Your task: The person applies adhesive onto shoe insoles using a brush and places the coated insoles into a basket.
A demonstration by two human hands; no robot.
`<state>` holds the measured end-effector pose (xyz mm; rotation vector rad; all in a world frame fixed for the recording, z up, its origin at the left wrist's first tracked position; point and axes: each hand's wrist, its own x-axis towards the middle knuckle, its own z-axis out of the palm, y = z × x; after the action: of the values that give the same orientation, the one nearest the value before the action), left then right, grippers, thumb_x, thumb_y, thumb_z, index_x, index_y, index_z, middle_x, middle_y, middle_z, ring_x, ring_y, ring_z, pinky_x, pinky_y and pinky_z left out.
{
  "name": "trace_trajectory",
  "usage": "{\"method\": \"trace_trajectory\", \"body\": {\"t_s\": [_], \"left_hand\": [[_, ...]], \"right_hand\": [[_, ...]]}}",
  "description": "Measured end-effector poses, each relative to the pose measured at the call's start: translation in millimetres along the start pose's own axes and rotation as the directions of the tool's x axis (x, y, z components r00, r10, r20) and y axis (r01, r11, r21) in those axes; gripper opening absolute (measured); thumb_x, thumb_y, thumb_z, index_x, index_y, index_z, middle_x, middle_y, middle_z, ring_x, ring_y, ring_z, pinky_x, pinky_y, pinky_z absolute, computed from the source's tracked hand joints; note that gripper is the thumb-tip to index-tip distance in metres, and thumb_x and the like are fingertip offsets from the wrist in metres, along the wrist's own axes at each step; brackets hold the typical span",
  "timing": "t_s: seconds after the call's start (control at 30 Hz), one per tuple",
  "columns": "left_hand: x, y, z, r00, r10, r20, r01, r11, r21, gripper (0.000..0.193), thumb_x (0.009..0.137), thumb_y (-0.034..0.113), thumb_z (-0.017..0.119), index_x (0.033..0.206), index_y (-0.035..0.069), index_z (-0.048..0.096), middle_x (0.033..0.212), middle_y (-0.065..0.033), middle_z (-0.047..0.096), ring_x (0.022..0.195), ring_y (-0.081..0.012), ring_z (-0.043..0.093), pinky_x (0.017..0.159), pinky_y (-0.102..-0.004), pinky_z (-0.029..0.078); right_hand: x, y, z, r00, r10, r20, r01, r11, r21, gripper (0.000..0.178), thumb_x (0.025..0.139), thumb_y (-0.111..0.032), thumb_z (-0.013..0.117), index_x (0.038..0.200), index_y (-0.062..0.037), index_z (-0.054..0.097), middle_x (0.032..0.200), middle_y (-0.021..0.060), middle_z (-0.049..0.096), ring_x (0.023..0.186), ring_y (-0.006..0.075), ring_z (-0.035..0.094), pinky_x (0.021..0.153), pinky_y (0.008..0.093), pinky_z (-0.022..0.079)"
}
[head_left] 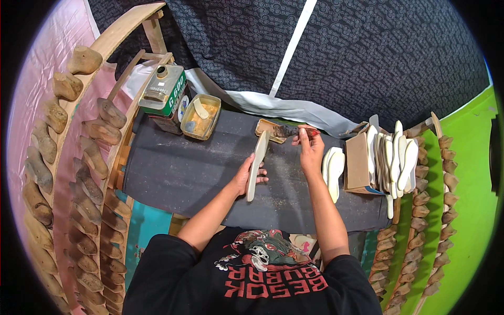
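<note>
My left hand (244, 176) grips a pale, flat shoe sole (257, 164) by its edge, holding it up on its side over the table's dark cover. In my right hand (311, 151) is a brush (286, 131) with a red handle and dark, caked bristles. The bristles reach left, close to the sole's far end and above a small shallow dish (264, 126); whether they touch either one I cannot tell. Right of my right hand, a few white soles (334, 169) lie overlapping on the table.
A cardboard box (358, 164) packed with upright white soles (395, 157) stands at the table's right. At the back left are a metal can (164, 93) and a plastic tub (211, 131) of yellowish stuff. Racks of wooden shoe lasts (67, 85) flank both sides; a dark patterned cloth (367, 58) hangs behind.
</note>
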<state>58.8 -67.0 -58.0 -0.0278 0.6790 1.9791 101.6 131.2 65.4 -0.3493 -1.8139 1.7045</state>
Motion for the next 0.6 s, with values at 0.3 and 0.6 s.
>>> {"method": "trace_trajectory", "body": {"t_s": [0.3, 0.6], "left_hand": [[0, 8, 15, 0.999, 0.016, 0.047, -0.024, 0.983, 0.18, 0.055, 0.095, 0.007, 0.061, 0.144, 0.011, 0.035, 0.135, -0.0137, 0.052, 0.102, -0.0322, 0.069, 0.079, -0.0461, 0.063], [7, 8, 18, 0.966, -0.066, 0.251, 0.017, 0.981, 0.191, 0.063, 0.103, 0.058, 0.036, 0.139, 0.006, 0.045, 0.116, -0.0165, 0.064, 0.088, -0.0315, 0.072, 0.064, -0.0419, 0.064]], "right_hand": [[1, -30, -8, 0.997, -0.076, 0.007, 0.076, 0.997, 0.001, 0.022, 0.105, -0.021, 0.057, 0.113, -0.0017, 0.064, 0.084, 0.0047, 0.065, 0.074, 0.012, 0.06, 0.07, 0.0273, 0.05], [10, -45, -7, 0.96, -0.076, 0.271, 0.173, 0.918, -0.357, 0.017, 0.102, -0.016, 0.061, 0.108, -0.0007, 0.065, 0.085, 0.0063, 0.069, 0.075, 0.0121, 0.064, 0.071, 0.0271, 0.051]]}}
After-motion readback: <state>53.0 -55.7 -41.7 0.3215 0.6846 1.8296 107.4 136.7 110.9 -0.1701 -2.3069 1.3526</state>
